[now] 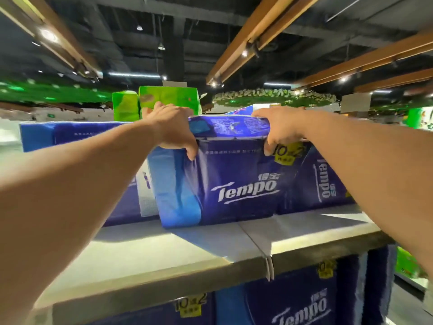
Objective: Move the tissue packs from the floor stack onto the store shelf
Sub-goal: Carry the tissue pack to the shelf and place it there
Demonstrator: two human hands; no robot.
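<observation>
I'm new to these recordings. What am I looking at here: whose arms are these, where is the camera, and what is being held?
There is no machine: a person wears a wide-angle camera on the head, so you see their own bare arms reaching forward. The only picture is that head view, tilted up toward the ceiling. Both the left hand and the right hand grip the top edge of a blue Tempo pack, which sits on the grey shelf. More blue packs stand beside it and on the level below. Green packs stand behind.
</observation>
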